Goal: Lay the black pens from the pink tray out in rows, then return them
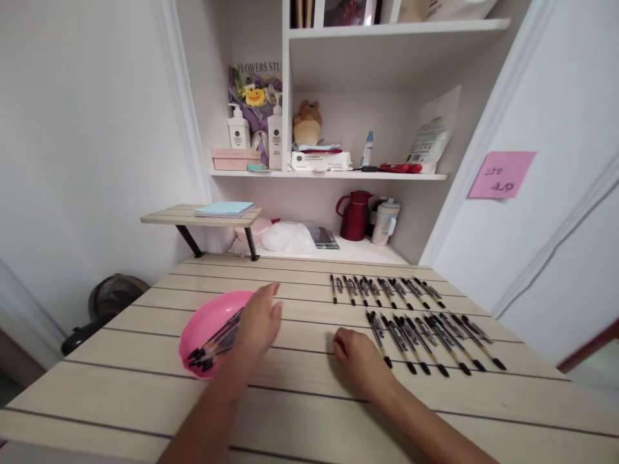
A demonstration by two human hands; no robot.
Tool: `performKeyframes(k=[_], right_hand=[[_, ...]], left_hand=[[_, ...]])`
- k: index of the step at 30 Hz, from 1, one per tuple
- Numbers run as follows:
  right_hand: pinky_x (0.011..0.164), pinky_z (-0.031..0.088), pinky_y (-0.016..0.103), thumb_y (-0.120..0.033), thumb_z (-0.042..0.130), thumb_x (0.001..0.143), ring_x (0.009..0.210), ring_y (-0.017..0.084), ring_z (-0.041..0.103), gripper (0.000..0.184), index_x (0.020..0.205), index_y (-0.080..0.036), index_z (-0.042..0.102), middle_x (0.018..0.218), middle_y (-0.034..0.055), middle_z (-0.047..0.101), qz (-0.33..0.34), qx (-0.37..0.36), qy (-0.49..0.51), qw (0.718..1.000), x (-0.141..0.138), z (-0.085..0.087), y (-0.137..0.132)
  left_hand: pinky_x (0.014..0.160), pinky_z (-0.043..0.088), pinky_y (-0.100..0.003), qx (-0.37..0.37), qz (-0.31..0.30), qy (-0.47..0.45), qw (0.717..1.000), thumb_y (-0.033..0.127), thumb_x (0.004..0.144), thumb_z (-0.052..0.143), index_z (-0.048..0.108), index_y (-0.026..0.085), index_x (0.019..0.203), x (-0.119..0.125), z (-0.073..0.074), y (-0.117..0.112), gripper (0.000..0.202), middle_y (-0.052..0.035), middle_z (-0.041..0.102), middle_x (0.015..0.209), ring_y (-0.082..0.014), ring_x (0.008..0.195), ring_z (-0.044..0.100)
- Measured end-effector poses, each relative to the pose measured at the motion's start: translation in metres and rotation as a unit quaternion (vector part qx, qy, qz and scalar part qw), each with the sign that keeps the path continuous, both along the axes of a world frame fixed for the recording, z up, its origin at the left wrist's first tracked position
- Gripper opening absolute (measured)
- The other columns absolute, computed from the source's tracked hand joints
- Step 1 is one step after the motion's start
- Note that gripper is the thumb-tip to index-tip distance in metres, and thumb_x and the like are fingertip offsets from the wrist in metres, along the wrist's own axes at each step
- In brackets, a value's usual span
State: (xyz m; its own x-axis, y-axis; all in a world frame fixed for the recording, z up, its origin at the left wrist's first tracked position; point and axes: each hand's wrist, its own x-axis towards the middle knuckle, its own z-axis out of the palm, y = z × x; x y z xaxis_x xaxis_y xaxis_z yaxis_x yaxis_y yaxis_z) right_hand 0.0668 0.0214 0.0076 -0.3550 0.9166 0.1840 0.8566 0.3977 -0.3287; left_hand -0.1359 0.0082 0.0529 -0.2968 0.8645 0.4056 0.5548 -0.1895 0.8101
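A pink bowl (206, 319) sits on the wooden table (309, 399) at the left, with several black pens (217, 341) lying in it. My left hand (258, 322) hovers at the bowl's right rim, fingers stretched out and together, holding nothing I can see. My right hand (355, 357) rests on the table with its fingers curled under, next to the left end of the near row of pens (425, 338). A second row of pens (384, 291) lies farther back. What the right hand holds, if anything, is hidden.
A small wooden riser (198, 218) with a blue notebook (225, 208) stands at the table's back left. Shelves behind hold bottles, a red jug (355, 216) and a cup (385, 221). A pink sticky note (500, 174) is on the right wall.
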Motion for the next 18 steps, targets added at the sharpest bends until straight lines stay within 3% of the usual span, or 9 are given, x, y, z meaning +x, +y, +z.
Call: performKeyframes(k=[1, 3, 6, 9, 13, 18], right_hand=[[0.054, 0.028, 0.024, -0.015, 0.04, 0.078, 0.062, 0.015, 0.056, 0.022, 0.065, -0.017, 0.058, 0.067, 0.0071, 0.065, 0.007, -0.002, 0.008, 1.0, 0.0, -0.002, -0.005], [0.054, 0.026, 0.024, -0.013, 0.041, 0.076, 0.059, 0.014, 0.054, 0.02, 0.064, -0.017, 0.057, 0.065, 0.0054, 0.063, 0.019, -0.003, 0.029, 0.999, 0.0, -0.006, -0.011], [0.054, 0.026, 0.023, -0.012, 0.042, 0.075, 0.058, 0.012, 0.051, 0.019, 0.064, -0.017, 0.056, 0.064, 0.0034, 0.062, 0.031, 0.002, 0.067, 0.997, -0.002, -0.013, -0.014], [0.055, 0.027, 0.023, -0.013, 0.04, 0.077, 0.061, 0.012, 0.052, 0.02, 0.065, -0.017, 0.056, 0.065, 0.0028, 0.061, 0.036, 0.016, 0.093, 0.995, -0.003, -0.02, -0.014], [0.057, 0.029, 0.022, -0.015, 0.041, 0.078, 0.063, 0.013, 0.054, 0.019, 0.068, -0.018, 0.056, 0.066, 0.0028, 0.061, 0.046, 0.016, 0.104, 0.993, -0.001, -0.026, -0.016], [0.058, 0.032, 0.022, -0.022, 0.04, 0.082, 0.067, 0.014, 0.058, 0.023, 0.07, -0.018, 0.059, 0.071, 0.0047, 0.065, 0.01, -0.007, 0.038, 0.999, -0.003, -0.011, -0.005]], left_hand=[[0.093, 0.03, -0.038, -0.054, 0.047, 0.11, 0.991, 0.017, 0.069, 0.054, 0.059, 0.019, 0.103, -0.014, 0.005, -0.005, 0.033, -0.0124, 0.059, 0.108, -0.027, 0.106, 0.049], [0.084, 0.036, -0.039, -0.198, 0.117, 0.25, 0.941, 0.025, 0.067, 0.058, 0.062, 0.014, 0.093, -0.036, 0.008, -0.015, 0.028, -0.0168, 0.061, 0.099, -0.031, 0.097, 0.053], [0.072, 0.041, -0.036, -0.298, 0.135, 0.327, 0.887, 0.043, 0.058, 0.065, 0.064, 0.011, 0.079, -0.056, 0.003, -0.024, 0.038, -0.0195, 0.063, 0.087, -0.0324, 0.082, 0.058], [0.066, 0.041, -0.032, -0.329, 0.124, 0.383, 0.854, 0.039, 0.069, 0.054, 0.063, 0.014, 0.085, -0.066, -0.003, -0.025, 0.031, -0.0165, 0.064, 0.091, -0.0278, 0.08, 0.06], [0.066, 0.04, -0.03, -0.328, 0.129, 0.395, 0.848, 0.018, 0.075, 0.044, 0.064, 0.014, 0.082, -0.072, -0.004, -0.022, 0.022, -0.0147, 0.067, 0.09, -0.0242, 0.08, 0.061], [0.063, 0.039, -0.029, -0.311, 0.16, 0.402, 0.846, 0.016, 0.077, 0.04, 0.062, 0.015, 0.087, -0.07, 0.003, -0.02, 0.024, -0.015, 0.067, 0.09, -0.0239, 0.079, 0.061]])
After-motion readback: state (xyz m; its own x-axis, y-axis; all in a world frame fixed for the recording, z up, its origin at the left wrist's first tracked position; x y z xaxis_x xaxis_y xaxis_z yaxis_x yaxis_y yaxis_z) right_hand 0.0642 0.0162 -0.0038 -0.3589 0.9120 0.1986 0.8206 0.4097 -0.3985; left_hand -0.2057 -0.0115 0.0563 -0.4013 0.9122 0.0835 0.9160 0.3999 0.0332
